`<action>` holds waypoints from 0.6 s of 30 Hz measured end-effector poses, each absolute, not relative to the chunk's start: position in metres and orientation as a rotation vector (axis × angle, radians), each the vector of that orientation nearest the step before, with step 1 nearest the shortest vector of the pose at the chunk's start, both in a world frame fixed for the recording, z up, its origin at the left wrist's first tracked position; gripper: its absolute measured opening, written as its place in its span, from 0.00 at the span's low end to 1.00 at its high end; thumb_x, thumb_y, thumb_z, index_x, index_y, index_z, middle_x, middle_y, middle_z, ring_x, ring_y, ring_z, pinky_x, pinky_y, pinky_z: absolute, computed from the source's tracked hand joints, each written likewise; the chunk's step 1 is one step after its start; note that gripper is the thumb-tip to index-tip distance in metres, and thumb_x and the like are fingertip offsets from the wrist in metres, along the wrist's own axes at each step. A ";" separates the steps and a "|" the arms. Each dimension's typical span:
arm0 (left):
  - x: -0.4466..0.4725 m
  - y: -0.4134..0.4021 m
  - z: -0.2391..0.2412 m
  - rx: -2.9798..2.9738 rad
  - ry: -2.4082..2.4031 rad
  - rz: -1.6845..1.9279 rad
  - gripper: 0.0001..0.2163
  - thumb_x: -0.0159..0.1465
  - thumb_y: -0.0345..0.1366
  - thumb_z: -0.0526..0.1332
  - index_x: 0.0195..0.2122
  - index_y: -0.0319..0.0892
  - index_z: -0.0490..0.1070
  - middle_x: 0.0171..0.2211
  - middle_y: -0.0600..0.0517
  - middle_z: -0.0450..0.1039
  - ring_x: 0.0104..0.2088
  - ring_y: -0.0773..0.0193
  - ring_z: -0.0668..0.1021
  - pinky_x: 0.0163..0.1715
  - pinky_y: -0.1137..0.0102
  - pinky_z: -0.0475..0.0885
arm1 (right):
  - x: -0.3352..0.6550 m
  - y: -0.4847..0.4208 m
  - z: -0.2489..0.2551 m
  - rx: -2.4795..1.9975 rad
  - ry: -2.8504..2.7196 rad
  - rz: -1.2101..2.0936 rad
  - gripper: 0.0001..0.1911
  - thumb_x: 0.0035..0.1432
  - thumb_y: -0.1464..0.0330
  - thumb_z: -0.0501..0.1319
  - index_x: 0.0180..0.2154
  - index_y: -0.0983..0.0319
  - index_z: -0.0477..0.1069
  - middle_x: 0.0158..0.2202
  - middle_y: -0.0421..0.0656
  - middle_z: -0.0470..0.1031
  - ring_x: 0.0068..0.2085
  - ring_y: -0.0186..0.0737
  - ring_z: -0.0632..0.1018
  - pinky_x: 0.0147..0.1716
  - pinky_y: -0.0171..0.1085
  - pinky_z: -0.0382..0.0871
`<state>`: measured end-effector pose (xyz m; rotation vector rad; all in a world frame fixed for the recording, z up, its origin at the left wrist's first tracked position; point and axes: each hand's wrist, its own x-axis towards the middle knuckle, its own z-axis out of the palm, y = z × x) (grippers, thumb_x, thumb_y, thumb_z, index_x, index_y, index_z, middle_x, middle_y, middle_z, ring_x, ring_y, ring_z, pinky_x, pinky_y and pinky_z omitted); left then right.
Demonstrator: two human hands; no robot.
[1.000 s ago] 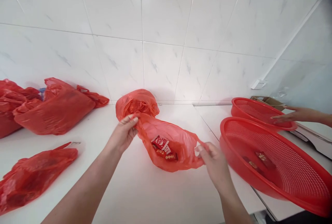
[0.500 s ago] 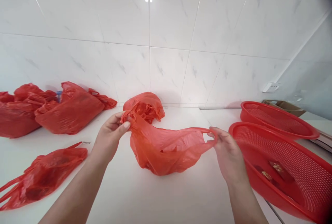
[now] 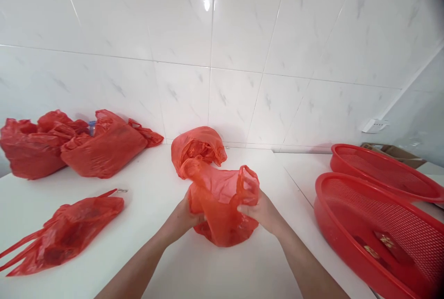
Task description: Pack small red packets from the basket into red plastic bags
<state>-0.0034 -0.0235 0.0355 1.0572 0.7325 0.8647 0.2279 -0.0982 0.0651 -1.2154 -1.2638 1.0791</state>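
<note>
A thin red plastic bag [image 3: 222,225] rests on the white table in front of me, its mouth gathered up toward the top. My left hand [image 3: 190,211] grips the bag's left side, with its fingertips partly behind the plastic. On the other side, my right hand [image 3: 262,209] holds the bag near a handle loop, the thumb lying across the front. What is inside this bag cannot be made out. Just behind it, against the wall, sits another red bag [image 3: 199,139], crumpled and rounded.
Full red bags [image 3: 107,146] stand at the back left. A smaller red bag [image 3: 76,229] with long handles lies at the left. Two red mesh baskets [image 3: 333,216] are on the right; red packets [image 3: 395,248] lie in the nearer one. A wall socket [image 3: 374,126] is above.
Both hands have moved down and inward, from the bag's stretched top and handle to its sides. The bag is now bunched narrower. The view has shifted slightly left.
</note>
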 end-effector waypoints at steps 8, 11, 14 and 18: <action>0.016 0.000 0.058 0.824 0.693 0.968 0.13 0.55 0.40 0.65 0.41 0.42 0.73 0.40 0.45 0.78 0.40 0.55 0.79 0.39 0.64 0.74 | 0.248 -0.058 0.056 -0.664 -0.598 1.164 0.14 0.49 0.63 0.67 0.40 0.58 0.73 0.42 0.41 0.76 0.45 0.43 0.75 0.47 0.43 0.69; 0.023 0.004 0.042 0.677 0.734 0.937 0.15 0.56 0.39 0.65 0.43 0.40 0.71 0.41 0.44 0.77 0.39 0.56 0.79 0.41 0.64 0.74 | 0.250 -0.050 0.033 -0.610 -0.442 1.246 0.15 0.50 0.62 0.66 0.40 0.59 0.73 0.43 0.41 0.76 0.46 0.41 0.75 0.47 0.40 0.69; 0.029 0.003 0.020 0.588 0.776 0.872 0.15 0.57 0.40 0.64 0.44 0.40 0.69 0.41 0.43 0.77 0.39 0.55 0.79 0.40 0.63 0.75 | 0.248 -0.046 0.010 -0.611 -0.355 1.283 0.14 0.49 0.62 0.66 0.39 0.60 0.73 0.41 0.42 0.77 0.44 0.40 0.75 0.45 0.39 0.69; 0.031 -0.002 0.002 0.499 0.762 0.805 0.15 0.57 0.40 0.63 0.43 0.38 0.69 0.41 0.41 0.77 0.41 0.52 0.79 0.41 0.62 0.75 | 0.244 -0.048 -0.002 -0.637 -0.336 1.314 0.12 0.47 0.60 0.67 0.25 0.60 0.70 0.25 0.37 0.73 0.29 0.35 0.74 0.33 0.35 0.70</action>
